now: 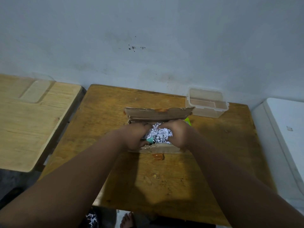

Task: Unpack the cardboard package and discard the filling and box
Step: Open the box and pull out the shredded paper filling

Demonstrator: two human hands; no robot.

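**A:** Wooden table [125, 175] against a blue wall, cardboard box [158, 113] at its middle. Left hand [134, 136] curls round a teal pen-like item [148, 142], right hand [178, 134] is buried in the shredded paper [160, 134].

**B:** They'd best scoop filling slowly so nothing hides. Clear plastic tub [207, 102] far right looks handy, not blocking.

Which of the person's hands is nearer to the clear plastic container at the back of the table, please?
The right hand, at the right end of the cardboard box, sits just below the clear plastic container. The left hand is at the box's far-left end.
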